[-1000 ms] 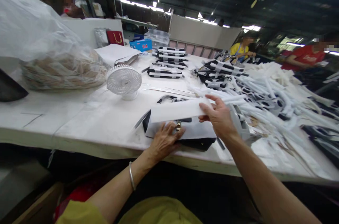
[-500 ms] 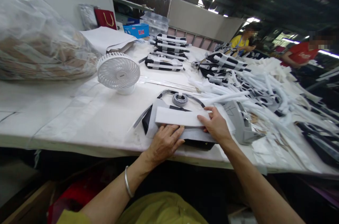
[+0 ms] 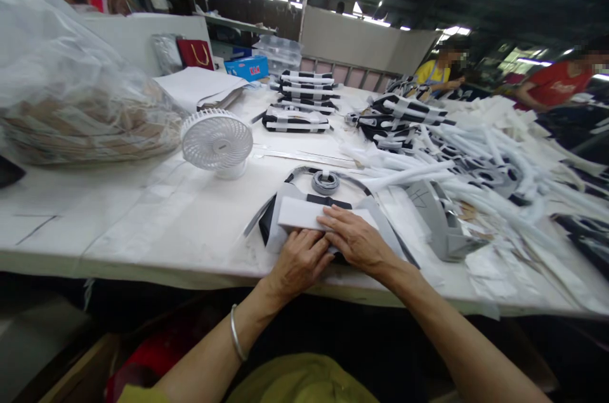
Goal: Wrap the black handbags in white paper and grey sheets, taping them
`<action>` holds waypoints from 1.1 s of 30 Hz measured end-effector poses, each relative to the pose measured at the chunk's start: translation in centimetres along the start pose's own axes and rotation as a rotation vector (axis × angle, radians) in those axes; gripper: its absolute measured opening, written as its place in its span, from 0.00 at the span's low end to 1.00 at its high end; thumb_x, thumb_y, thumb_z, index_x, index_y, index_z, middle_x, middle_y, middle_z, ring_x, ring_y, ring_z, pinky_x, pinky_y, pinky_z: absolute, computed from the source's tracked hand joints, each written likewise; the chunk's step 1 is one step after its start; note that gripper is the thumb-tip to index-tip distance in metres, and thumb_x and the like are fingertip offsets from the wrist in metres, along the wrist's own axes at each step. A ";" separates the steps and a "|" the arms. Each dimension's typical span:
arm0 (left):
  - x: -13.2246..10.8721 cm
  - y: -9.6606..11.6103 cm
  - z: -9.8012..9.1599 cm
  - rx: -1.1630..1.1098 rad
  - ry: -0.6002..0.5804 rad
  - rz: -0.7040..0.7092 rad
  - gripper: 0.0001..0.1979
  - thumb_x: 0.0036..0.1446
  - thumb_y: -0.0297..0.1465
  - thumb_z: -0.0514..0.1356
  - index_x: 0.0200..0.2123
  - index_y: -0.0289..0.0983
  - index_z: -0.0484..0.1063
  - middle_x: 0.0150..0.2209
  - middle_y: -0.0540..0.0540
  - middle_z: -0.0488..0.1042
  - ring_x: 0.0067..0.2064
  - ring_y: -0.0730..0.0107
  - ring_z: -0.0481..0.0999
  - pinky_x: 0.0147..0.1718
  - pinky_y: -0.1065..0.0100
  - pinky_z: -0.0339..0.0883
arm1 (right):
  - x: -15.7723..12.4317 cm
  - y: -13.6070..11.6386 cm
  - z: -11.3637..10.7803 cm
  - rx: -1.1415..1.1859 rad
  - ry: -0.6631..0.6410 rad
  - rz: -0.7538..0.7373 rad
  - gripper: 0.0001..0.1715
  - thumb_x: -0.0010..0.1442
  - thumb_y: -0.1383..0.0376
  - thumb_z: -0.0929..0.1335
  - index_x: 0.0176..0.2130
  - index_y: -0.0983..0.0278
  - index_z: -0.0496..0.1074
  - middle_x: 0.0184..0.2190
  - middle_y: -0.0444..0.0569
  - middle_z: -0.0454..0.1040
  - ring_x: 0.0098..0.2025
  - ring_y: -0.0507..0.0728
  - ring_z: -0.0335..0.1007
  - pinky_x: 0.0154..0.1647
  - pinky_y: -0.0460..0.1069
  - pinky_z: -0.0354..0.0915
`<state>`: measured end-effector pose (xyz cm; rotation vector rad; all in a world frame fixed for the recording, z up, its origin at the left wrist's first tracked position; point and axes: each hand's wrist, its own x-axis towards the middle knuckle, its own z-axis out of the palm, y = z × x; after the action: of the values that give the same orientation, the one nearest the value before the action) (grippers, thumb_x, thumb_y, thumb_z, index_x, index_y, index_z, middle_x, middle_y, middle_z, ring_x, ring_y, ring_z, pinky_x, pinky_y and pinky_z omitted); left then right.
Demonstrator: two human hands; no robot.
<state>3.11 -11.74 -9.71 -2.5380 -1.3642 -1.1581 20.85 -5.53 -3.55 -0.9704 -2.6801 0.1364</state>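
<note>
A black handbag lies on the table in front of me, partly covered by a pale grey wrapping sheet. Across its body runs a white foam strip. My left hand grips the strip's near edge with curled fingers, their tips partly hidden. Beside it, my right hand lies over the middle of the strip, fingers stretched out and close to the left fingertips. Behind the bag, its wrapped handle arches around a coiled strap in clear film. The bag's near side is mostly hidden by my hands.
A white fan stands left of the bag, and a grey tape dispenser to the right. Farther back are stacked wrapped bags and a heap of white foam strips. A large plastic sack fills the left side.
My right hand has moved left from the strip's right end to its middle, beside my left hand. My left hand stays at the near edge. The view has shifted slightly.
</note>
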 end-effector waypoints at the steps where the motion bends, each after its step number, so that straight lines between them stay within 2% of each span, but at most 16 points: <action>1: 0.0 0.0 0.0 -0.003 0.005 0.004 0.14 0.69 0.33 0.54 0.54 0.35 0.69 0.49 0.39 0.75 0.51 0.54 0.74 0.48 0.53 0.69 | 0.1 -0.1 0.0 -0.011 -0.022 0.025 0.22 0.67 0.66 0.63 0.59 0.63 0.71 0.62 0.54 0.68 0.65 0.63 0.62 0.65 0.61 0.62; 8: 0.0 -0.1 0.1 -0.044 0.030 0.008 0.16 0.69 0.33 0.54 0.57 0.34 0.68 0.51 0.39 0.75 0.52 0.55 0.74 0.50 0.54 0.69 | 1.2 0.1 -0.9 -0.107 -0.164 0.034 0.29 0.62 0.73 0.63 0.61 0.63 0.69 0.63 0.56 0.66 0.65 0.65 0.62 0.62 0.62 0.63; 12: -0.1 -0.1 0.1 -0.052 0.023 -0.014 0.16 0.69 0.34 0.55 0.56 0.34 0.68 0.50 0.39 0.75 0.51 0.57 0.75 0.49 0.56 0.70 | 0.3 -0.4 -0.7 -0.160 -0.142 0.037 0.31 0.61 0.78 0.60 0.61 0.67 0.68 0.61 0.56 0.68 0.64 0.65 0.63 0.64 0.63 0.60; 15: -0.1 0.0 0.0 -0.033 0.020 -0.010 0.14 0.69 0.34 0.54 0.53 0.34 0.70 0.49 0.39 0.76 0.50 0.58 0.75 0.48 0.55 0.70 | -0.6 -1.5 -0.6 -0.229 -0.109 0.064 0.31 0.61 0.80 0.58 0.60 0.69 0.69 0.60 0.58 0.70 0.62 0.65 0.65 0.62 0.63 0.63; 20: 0.0 0.0 -0.1 -0.011 0.032 0.005 0.13 0.69 0.34 0.54 0.51 0.34 0.71 0.47 0.38 0.76 0.48 0.57 0.76 0.48 0.54 0.70 | -1.0 -2.7 -0.4 -0.270 -0.096 0.110 0.30 0.62 0.78 0.58 0.61 0.69 0.68 0.60 0.60 0.70 0.62 0.67 0.66 0.61 0.65 0.64; 26: -0.4 -0.1 -0.2 -0.055 0.079 0.049 0.11 0.68 0.31 0.56 0.51 0.33 0.70 0.46 0.40 0.77 0.47 0.59 0.76 0.47 0.56 0.71 | -1.9 -1.4 0.5 -0.190 -0.090 0.048 0.29 0.65 0.75 0.59 0.63 0.68 0.65 0.64 0.57 0.65 0.66 0.64 0.60 0.64 0.63 0.60; 30: -0.8 0.4 -0.9 -0.171 0.167 0.059 0.05 0.67 0.26 0.57 0.41 0.35 0.72 0.38 0.43 0.77 0.41 0.65 0.75 0.43 0.62 0.72 | -2.5 -1.6 0.9 -0.180 -0.056 0.060 0.25 0.70 0.65 0.60 0.63 0.66 0.64 0.65 0.57 0.63 0.68 0.66 0.56 0.65 0.66 0.57; 33: -0.2 0.9 -1.7 -0.156 0.197 0.076 0.06 0.67 0.26 0.56 0.37 0.36 0.72 0.35 0.44 0.76 0.38 0.66 0.75 0.41 0.64 0.72 | -2.5 -2.3 1.1 -0.165 -0.072 0.081 0.27 0.70 0.62 0.61 0.65 0.67 0.62 0.67 0.57 0.60 0.69 0.68 0.54 0.66 0.68 0.55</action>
<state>2.68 -13.06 -8.30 -2.4687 -1.1652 -1.5078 21.00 -8.88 -4.75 -1.1441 -2.7539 -0.0344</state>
